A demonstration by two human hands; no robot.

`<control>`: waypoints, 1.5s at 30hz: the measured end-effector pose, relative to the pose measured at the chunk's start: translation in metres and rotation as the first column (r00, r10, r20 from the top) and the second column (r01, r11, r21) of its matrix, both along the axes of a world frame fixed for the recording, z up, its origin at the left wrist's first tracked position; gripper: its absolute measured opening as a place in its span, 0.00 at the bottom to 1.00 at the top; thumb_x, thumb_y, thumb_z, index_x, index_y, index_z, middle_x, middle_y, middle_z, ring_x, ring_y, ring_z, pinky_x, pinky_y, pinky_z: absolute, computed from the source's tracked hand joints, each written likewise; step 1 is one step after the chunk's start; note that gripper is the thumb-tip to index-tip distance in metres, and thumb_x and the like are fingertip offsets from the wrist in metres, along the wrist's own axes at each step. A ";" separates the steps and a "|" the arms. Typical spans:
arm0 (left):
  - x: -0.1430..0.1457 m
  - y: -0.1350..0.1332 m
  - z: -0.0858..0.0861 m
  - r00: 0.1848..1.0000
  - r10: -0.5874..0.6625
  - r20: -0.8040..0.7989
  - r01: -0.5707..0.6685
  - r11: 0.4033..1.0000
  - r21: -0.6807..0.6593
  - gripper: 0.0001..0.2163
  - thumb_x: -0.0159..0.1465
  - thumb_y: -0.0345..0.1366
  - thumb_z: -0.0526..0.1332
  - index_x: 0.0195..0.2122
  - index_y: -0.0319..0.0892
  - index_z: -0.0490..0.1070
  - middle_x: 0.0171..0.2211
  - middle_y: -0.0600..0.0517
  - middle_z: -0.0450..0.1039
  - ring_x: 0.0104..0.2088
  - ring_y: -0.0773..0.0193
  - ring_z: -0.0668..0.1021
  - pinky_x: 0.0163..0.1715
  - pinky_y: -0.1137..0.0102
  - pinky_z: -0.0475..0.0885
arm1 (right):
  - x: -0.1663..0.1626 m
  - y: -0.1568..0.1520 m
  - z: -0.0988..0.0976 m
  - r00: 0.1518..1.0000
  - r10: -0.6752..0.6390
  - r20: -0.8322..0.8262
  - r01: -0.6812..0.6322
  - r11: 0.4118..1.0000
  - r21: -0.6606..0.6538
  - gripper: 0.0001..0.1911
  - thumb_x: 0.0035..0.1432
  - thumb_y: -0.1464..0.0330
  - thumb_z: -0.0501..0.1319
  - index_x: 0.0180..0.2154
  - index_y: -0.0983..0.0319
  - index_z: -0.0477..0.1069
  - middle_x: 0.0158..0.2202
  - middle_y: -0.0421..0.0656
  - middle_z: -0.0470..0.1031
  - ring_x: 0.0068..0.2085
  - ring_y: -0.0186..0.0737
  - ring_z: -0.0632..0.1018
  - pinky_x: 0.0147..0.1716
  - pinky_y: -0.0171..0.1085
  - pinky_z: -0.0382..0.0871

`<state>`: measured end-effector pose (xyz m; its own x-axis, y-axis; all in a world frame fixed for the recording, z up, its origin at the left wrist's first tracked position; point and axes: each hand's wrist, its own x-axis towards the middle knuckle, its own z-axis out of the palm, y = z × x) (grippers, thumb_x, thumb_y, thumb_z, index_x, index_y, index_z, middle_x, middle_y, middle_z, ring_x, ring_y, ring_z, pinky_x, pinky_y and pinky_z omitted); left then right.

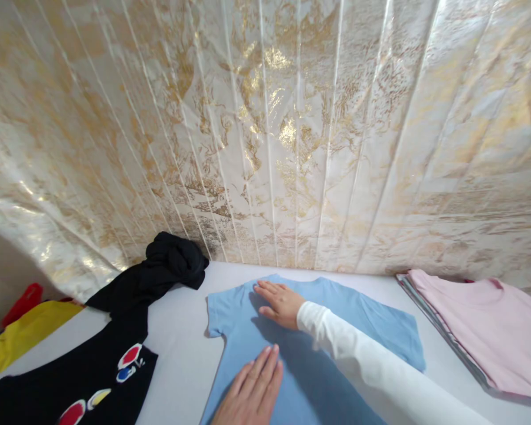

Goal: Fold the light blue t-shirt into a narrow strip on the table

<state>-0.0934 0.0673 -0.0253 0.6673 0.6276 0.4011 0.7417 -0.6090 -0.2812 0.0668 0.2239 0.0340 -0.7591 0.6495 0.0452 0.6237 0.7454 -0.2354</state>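
Note:
A light blue T-shirt (pixel 336 295) lies spread out on a white surface, its collar toward the wall and its lower part running out of view at the bottom. My right hand (pixel 282 302), in a white sleeve, is over the upper left of the shirt near the shoulder, fingers stretched out and holding nothing. Lower down, my left hand (pixel 252 389) is flat over the left side of the shirt's body, with its fingers extended. Whether either palm presses on the cloth is hard to tell.
Left of the shirt lies a black garment (pixel 101 342) with a colourful print, bunched toward the wall. Yellow cloth (pixel 30 333) and red cloth (pixel 24 301) are at the far left. Folded pink clothing (pixel 482 330) tops a stack at right. A gold-patterned covering (pixel 265 147) rises behind the white surface (pixel 177 354).

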 end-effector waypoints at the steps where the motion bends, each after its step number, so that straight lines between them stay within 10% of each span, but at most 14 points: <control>1: -0.005 -0.002 0.000 1.000 0.014 -0.010 -0.013 0.999 0.036 0.26 0.68 0.26 0.45 0.67 0.40 0.44 0.61 0.50 0.62 0.60 0.63 0.65 0.55 0.73 0.62 | -0.017 0.005 -0.005 0.999 0.037 -0.008 -0.037 0.999 -0.006 0.29 0.66 0.59 0.51 0.64 0.62 0.54 0.66 0.46 0.52 0.65 0.43 0.56 0.61 0.43 0.53; 9: -0.026 -0.017 0.000 0.985 0.013 -0.175 0.006 0.994 0.108 0.21 0.69 0.43 0.51 0.62 0.44 0.60 0.59 0.47 0.65 0.58 0.52 0.67 0.51 0.66 0.64 | -0.072 0.021 -0.038 0.992 0.058 -0.116 -0.058 0.998 0.003 0.35 0.64 0.50 0.49 0.64 0.63 0.53 0.68 0.51 0.47 0.67 0.52 0.48 0.63 0.51 0.41; 20: -0.034 -0.011 -0.021 1.000 0.012 0.010 -0.012 0.999 -0.039 0.24 0.71 0.36 0.46 0.67 0.40 0.44 0.61 0.47 0.61 0.60 0.59 0.65 0.52 0.70 0.65 | -0.032 0.036 -0.029 0.995 0.018 -0.097 -0.018 1.000 0.000 0.32 0.67 0.55 0.46 0.66 0.63 0.48 0.68 0.47 0.46 0.67 0.42 0.50 0.62 0.45 0.47; 27: -0.009 0.070 0.030 0.955 0.292 0.057 -0.246 0.881 -0.403 0.25 0.70 0.40 0.48 0.66 0.36 0.49 0.66 0.44 0.48 0.65 0.56 0.55 0.61 0.60 0.58 | 0.021 0.035 -0.039 0.990 -0.131 -0.056 0.133 0.990 0.046 0.34 0.65 0.52 0.46 0.65 0.65 0.52 0.68 0.51 0.46 0.67 0.49 0.49 0.62 0.50 0.46; 32: 0.007 0.133 0.026 0.913 0.405 0.060 -0.347 0.843 -0.411 0.27 0.70 0.45 0.48 0.64 0.32 0.53 0.65 0.38 0.50 0.65 0.52 0.56 0.61 0.57 0.56 | 0.021 0.027 -0.045 0.984 -0.169 -0.053 0.172 0.982 0.076 0.33 0.66 0.51 0.44 0.65 0.62 0.53 0.68 0.49 0.46 0.67 0.49 0.50 0.62 0.51 0.43; 45: 0.000 0.125 0.037 0.907 0.422 -0.006 -0.369 0.787 -0.494 0.34 0.66 0.54 0.49 0.65 0.33 0.52 0.66 0.39 0.45 0.66 0.51 0.53 0.61 0.56 0.54 | 0.065 0.004 -0.035 0.953 -0.298 -0.059 0.302 0.949 0.089 0.32 0.66 0.54 0.44 0.65 0.62 0.50 0.67 0.49 0.47 0.67 0.46 0.51 0.62 0.52 0.48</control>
<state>-0.0931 0.1928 0.0114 0.2916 0.9559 0.0352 0.9547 -0.2931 0.0521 0.1314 0.2280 -0.0005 -0.5258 0.8377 0.1475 0.8124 0.5460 -0.2048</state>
